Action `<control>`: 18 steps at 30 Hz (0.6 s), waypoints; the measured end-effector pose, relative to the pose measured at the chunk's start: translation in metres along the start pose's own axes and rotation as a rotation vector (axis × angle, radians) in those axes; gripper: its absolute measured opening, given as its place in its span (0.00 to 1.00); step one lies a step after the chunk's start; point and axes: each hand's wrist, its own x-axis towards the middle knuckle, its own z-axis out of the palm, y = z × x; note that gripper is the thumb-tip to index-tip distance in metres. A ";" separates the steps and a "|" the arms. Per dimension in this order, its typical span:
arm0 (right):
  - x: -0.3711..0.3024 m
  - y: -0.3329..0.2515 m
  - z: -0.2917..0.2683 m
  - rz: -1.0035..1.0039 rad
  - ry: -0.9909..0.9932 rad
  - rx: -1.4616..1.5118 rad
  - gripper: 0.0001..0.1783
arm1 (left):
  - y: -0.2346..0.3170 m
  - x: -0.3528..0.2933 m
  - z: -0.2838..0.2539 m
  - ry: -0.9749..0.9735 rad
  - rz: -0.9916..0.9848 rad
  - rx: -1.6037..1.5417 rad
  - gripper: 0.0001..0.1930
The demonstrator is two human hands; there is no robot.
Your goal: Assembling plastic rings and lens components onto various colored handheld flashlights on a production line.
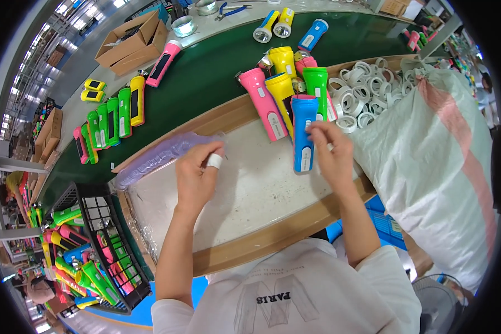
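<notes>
My left hand (197, 175), white tape on its thumb, is closed in a pinch beside a long stack of clear, purple-tinted plastic discs (164, 155). A faint clear edge shows by its fingertips; what they hold is not plain. My right hand (334, 158) has curled fingers overlapping the right side of a blue flashlight (303, 136). Something small and white shows between those fingers, too hidden to name. Behind the blue one, a pink flashlight (263, 103), yellow flashlights (283, 61) and a green flashlight (315, 83) stand grouped, some with lamp heads hanging loose.
Inside the cardboard-edged tray (245, 259), white rings (367, 92) pile up at the right. A big white sack (428, 150) flanks it. A black crate (108, 245) of flashlights stands left. More flashlights (112, 119) line the green belt (206, 67).
</notes>
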 end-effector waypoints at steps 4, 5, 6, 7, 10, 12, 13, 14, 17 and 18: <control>0.029 0.048 -0.045 -0.217 0.102 -0.775 0.12 | 0.004 -0.018 0.028 -0.536 -0.268 -0.172 0.12; 0.033 0.062 -0.049 -0.293 0.070 -0.962 0.12 | 0.000 -0.020 0.037 -0.629 -0.122 -0.058 0.11; 0.034 0.072 -0.051 -0.268 0.010 -1.040 0.13 | -0.010 -0.017 0.049 -0.558 0.137 0.139 0.15; 0.035 0.073 -0.051 -0.267 0.012 -1.043 0.13 | -0.006 -0.007 0.057 -0.454 0.056 0.134 0.17; 0.037 0.068 -0.051 -0.263 -0.050 -1.073 0.12 | -0.015 0.043 0.098 -0.050 -0.236 -0.296 0.26; 0.032 0.064 -0.055 -0.117 -0.093 -1.088 0.17 | 0.005 0.078 0.115 0.042 -0.449 -0.531 0.34; 0.030 0.051 -0.051 -0.136 -0.099 -1.083 0.17 | -0.003 0.088 0.119 0.062 -0.449 -0.530 0.34; 0.025 0.033 -0.048 -0.269 -0.041 -0.888 0.18 | -0.017 0.095 0.121 0.095 -0.386 -0.612 0.36; -0.009 -0.011 -0.041 -0.320 -0.145 -0.363 0.15 | -0.013 0.084 0.108 0.062 -0.325 -0.649 0.38; -0.022 -0.017 -0.034 -0.159 -0.249 -0.088 0.18 | -0.001 0.076 0.094 0.003 -0.313 -0.606 0.38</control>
